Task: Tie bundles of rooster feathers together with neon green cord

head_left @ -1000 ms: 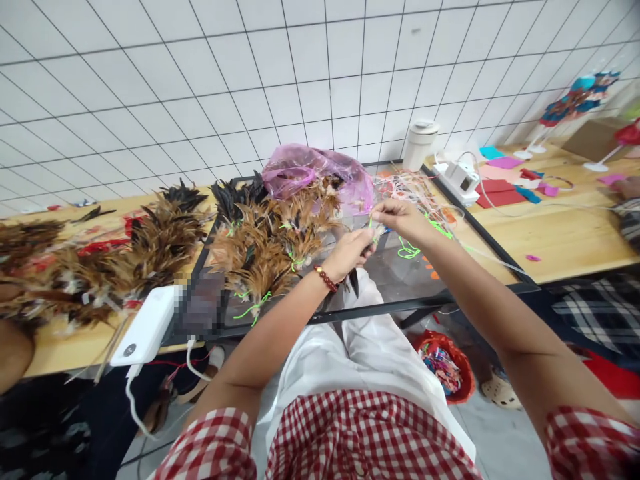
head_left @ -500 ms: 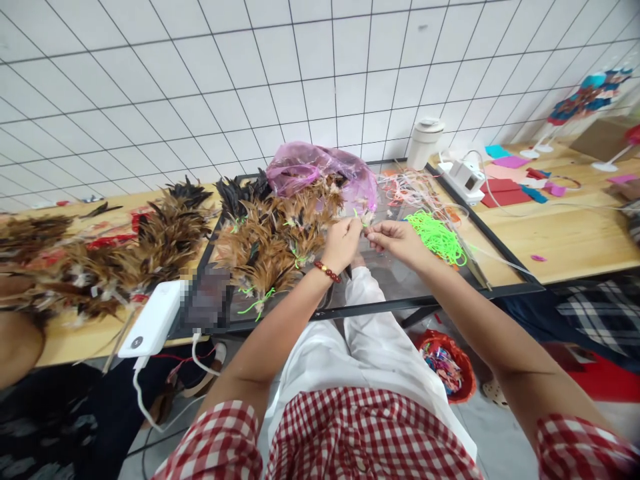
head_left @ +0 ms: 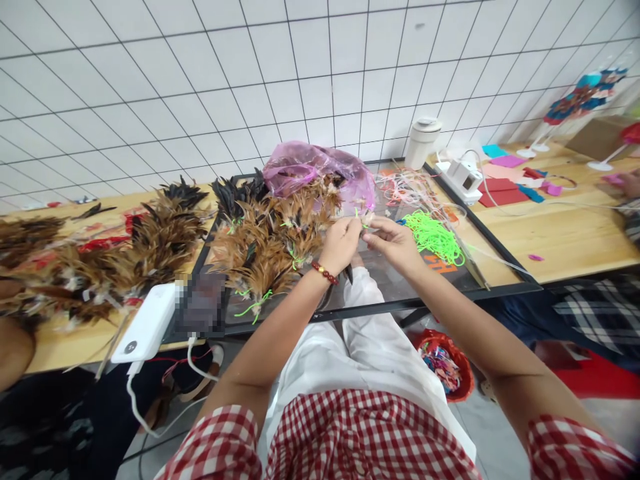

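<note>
View: head.
Bunch (head_left: 368,218): small; whitish, frayed base; dark feather showing below the left hand; middle hidden by that hand.
Green cord (head_left: 357,213): bright strand at the base, short end standing up; knot too small to read.
Location: above the bench (head_left: 395,283), between both hands, right of the feather pile (head_left: 270,247), just before the purple bag (head_left: 320,170).
Long axis: base toward the wall (head_left: 310,87), slightly right; dark tip down toward the wearer's lap.
Left hand (head_left: 341,241): fingers closed round the bunch.
Right hand (head_left: 399,245): thumb and forefinger at the base; cannot tell whether they pinch the cord.
Cord heap (head_left: 434,237): green, loose, beyond the right wrist.
</note>
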The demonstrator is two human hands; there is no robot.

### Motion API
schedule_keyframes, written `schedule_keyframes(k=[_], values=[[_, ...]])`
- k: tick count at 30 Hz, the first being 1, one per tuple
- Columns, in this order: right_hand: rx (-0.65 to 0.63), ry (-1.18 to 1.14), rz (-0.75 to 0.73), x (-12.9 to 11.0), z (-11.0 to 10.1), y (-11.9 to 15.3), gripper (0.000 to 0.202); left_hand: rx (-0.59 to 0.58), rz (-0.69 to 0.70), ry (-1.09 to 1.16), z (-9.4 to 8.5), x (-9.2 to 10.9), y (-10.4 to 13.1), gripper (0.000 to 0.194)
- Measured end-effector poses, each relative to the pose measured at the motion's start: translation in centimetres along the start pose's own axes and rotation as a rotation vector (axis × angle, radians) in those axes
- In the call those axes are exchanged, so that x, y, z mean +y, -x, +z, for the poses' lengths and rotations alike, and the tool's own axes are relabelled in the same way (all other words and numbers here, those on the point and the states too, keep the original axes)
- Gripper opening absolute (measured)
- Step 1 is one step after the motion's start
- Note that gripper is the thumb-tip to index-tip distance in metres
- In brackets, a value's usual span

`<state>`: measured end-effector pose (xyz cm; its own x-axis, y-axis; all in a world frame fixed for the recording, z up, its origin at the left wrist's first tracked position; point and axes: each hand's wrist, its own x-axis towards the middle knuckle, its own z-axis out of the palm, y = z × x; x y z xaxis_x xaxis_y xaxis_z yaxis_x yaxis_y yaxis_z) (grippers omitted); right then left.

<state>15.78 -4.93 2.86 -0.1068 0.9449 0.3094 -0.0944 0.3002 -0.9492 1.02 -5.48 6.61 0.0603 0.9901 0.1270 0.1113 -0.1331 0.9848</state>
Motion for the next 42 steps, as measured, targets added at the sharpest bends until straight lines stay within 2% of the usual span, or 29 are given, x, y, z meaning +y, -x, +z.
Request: schedule_keyframes(k=[3, 5, 8, 11, 15, 17, 19, 21, 24, 27, 30, 34, 38, 40, 42], values=[[0.171, 0.084, -0.09, 0.3, 0.6, 0.1, 0.041, 0.068, 0.192, -0.254, -0.2, 0.2, 0.1, 0.041], [0.192, 0.131, -0.123, 0.3, 0.5, 0.4, 0.039, 0.084, 0.227, -0.338, -0.2, 0.3, 0.0, 0.042], [0.139, 0.138, -0.117, -0.1, -0.1, 1.1, 0.038, 0.112, 0.213, -0.354, -0.1, 0.0, -0.1, 0.04], [0.053, 0.052, -0.022, -0.6, -0.6, 1.6, 0.041, 0.102, 0.171, -0.283, 0.1, -0.9, -0.2, 0.036], [-0.057, -0.004, 0.176, -0.7, -1.6, 0.9, 0.046, 0.042, 0.094, -0.168, 0.4, -1.7, 0.0, 0.035], [-0.126, 0.034, 0.22, -0.4, -2.3, -0.1, 0.046, -0.047, 0.085, -0.161, 0.4, -1.7, 0.3, 0.036], [-0.171, 0.122, 0.165, -0.1, -3.0, -1.3, 0.042, -0.18, 0.103, -0.199, 0.3, -1.5, 0.6, 0.036], [-0.177, 0.262, 0.021, -0.3, -3.6, -2.6, 0.035, -0.266, 0.162, -0.272, 0.2, -1.4, 0.7, 0.035], [-0.206, 0.599, -0.223, -1.7, -4.0, -3.8, 0.018, -0.245, 0.29, -0.412, 0.4, -1.6, 0.6, 0.038], [-0.239, 0.945, -0.355, -3.7, -3.5, -3.9, 0.009, -0.182, 0.316, -0.543, 0.7, -2.0, 0.1, 0.039], [-0.227, 1.158, -0.397, -4.7, -2.6, -3.2, 0.015, -0.109, 0.25, -0.569, 1.1, -2.4, -0.6, 0.035], [-0.216, 1.19, -0.401, -3.8, -2.0, -2.1, 0.017, -0.012, 0.122, -0.443, 1.3, -3.2, -1.5, 0.033], [-0.219, 1.088, -0.375, -1.5, -2.5, -2.2, 0.014, 0.049, -0.116, -0.063, 1.9, -3.7, -2.5, 0.036], [-0.194, 0.998, -0.357, -0.1, -2.9, -3.2, 0.011, 0.068, -0.252, 0.178, 2.3, -3.5, -3.4, 0.032], [-0.136, 0.869, -0.309, 1.2, -3.2, -4.8, 0.008, 0.089, -0.306, 0.355, 2.6, -3.3, -4.7, 0.027]])
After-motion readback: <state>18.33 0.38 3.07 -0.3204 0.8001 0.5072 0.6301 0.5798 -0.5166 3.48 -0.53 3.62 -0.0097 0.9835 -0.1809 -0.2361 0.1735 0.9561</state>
